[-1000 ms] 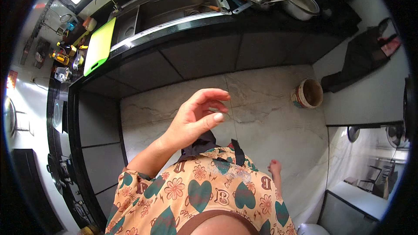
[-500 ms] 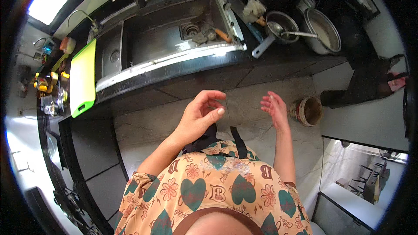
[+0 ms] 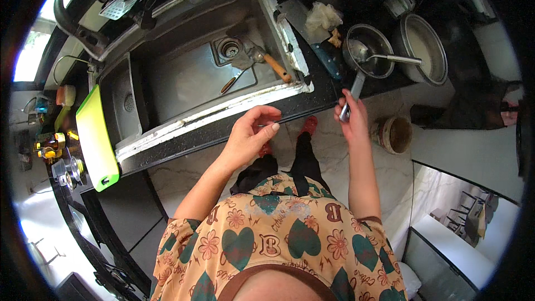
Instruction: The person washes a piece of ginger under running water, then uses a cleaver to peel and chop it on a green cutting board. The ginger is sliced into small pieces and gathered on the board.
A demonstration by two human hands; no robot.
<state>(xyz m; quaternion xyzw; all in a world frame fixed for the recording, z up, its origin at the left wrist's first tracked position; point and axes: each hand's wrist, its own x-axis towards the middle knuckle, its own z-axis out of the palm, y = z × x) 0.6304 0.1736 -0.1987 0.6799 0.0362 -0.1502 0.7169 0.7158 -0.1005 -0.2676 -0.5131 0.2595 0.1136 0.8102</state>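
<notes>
The fingers of the right hand [image 3: 352, 112], one of two bare hands, are closed on the end of the single grey handle of a small round silver metal saucepan [image 3: 383, 38], at the upper right of the frame. The left hand [image 3: 249, 136], near the centre, has its fingers curled and its thumb tip apart from the fingertips, just before the counter's edge.

One long-handled metal spoon [image 3: 397, 58] lies with its bowl in the saucepan, its handle reaching over one larger round silver metal pot [image 3: 426, 36] at the right. Left of the saucepan are one dark blue handle [image 3: 325, 61] and one crumpled pale plastic bag [image 3: 323, 19].

A grey steel sink [image 3: 178, 81] fills the upper left, with two basins and two drains. Its larger basin holds two tools: one wooden-handled [image 3: 274, 68], one slim and small [image 3: 228, 85]. Farther left stands one bright green rectangular cutting board [image 3: 97, 139]. Two red shoes [image 3: 309, 125] show below the counter, and one round, stained bucket [image 3: 394, 135] is right of the right forearm.
</notes>
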